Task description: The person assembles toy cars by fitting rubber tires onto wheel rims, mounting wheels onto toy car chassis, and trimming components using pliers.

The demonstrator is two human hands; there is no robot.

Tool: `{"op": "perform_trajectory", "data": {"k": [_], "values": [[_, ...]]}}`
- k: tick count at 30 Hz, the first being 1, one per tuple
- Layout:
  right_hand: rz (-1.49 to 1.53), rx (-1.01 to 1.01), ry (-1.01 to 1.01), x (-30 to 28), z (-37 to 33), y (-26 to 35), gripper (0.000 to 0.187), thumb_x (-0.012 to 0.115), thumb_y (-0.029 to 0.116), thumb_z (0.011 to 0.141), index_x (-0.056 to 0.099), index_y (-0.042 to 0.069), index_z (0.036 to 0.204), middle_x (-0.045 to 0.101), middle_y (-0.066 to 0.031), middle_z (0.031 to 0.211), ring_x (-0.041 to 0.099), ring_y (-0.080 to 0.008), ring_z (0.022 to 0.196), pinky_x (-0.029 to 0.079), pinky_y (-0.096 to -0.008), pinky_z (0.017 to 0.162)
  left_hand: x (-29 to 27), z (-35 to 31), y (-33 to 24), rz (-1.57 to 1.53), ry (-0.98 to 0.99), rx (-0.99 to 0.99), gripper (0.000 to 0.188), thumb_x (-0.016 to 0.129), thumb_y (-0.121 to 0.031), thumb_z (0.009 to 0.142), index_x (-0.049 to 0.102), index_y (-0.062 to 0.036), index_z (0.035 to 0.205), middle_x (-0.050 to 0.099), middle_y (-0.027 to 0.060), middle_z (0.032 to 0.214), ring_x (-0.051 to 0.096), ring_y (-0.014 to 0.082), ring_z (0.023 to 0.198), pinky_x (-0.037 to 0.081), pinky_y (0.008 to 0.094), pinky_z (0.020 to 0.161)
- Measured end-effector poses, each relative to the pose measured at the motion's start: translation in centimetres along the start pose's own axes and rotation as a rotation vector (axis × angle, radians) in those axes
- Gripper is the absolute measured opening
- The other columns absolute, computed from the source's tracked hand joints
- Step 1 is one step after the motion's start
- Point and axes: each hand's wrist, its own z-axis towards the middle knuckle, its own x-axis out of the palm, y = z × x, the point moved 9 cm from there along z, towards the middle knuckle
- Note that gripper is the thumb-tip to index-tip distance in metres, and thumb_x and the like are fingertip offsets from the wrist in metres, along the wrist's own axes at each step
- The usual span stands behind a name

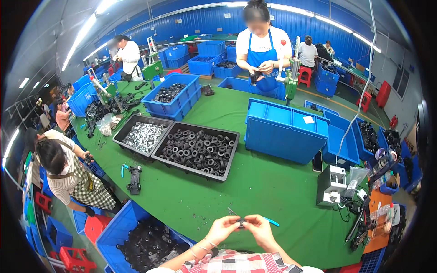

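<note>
Small dark part (241, 223): held between the two hands, above the near side of the green table (273, 184). We see the left hand (221, 229) and right hand (259, 230) pinching it from opposite sides, thumbs and fingertips closed on it. Fingers hide most of its shape. We judge it light, fairly stiff, not fragile; possibly slick if smooth plastic. Best hold, we think: opposite outer edges, with a light fingertip pinch.
</note>
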Motion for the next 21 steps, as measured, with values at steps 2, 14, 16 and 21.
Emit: {"op": "perform_trajectory", "data": {"k": [2,14,16,21], "values": [[0.066,0.100,0.039,0.6,-1.1,-1.0,0.025,0.069,0.001,0.079,0.059,-0.006,0.100,0.064,-0.0110,0.090,0.062,-0.0153,0.079,0.052,-0.0256,0.070,-1.0,-1.3,2.2,-0.052,-0.006,-0.145,0.035,0.062,-0.007,0.087,0.053,0.0073,0.118,0.062,0.0135,0.110,0.063,0.0179,0.093,0.052,0.0276,0.083],[0.328,0.176,0.163,3.0,-0.2,0.4,0.032,0.067,0.000,0.079,0.058,-0.006,0.109,0.065,-0.0130,0.094,0.063,-0.0176,0.082,0.052,-0.0277,0.071,-1.6,-1.3,-1.6,-0.114,0.051,-0.046,0.033,0.063,-0.008,0.086,0.056,0.0075,0.114,0.063,0.0132,0.104,0.062,0.0197,0.093,0.052,0.0313,0.084],[0.362,0.124,0.172,3.3,0.4,2.4,0.032,0.068,0.000,0.079,0.058,-0.005,0.109,0.065,-0.0118,0.095,0.062,-0.0171,0.084,0.052,-0.0284,0.073,-1.1,-0.8,-3.9,-0.095,0.080,0.020,0.033,0.064,-0.009,0.086,0.056,0.0068,0.114,0.063,0.0128,0.105,0.062,0.0189,0.093,0.053,0.0304,0.083],[0.456,-0.001,0.177,4.4,1.9,7.0,0.026,0.066,0.003,0.081,0.058,-0.001,0.105,0.062,-0.0076,0.094,0.059,-0.0143,0.083,0.049,-0.0281,0.072,-0.6,-0.1,-9.2,-0.016,0.014,0.187,0.030,0.065,-0.003,0.084,0.059,0.0033,0.112,0.064,0.0098,0.101,0.061,0.0154,0.091,0.051,0.0286,0.083]]}}
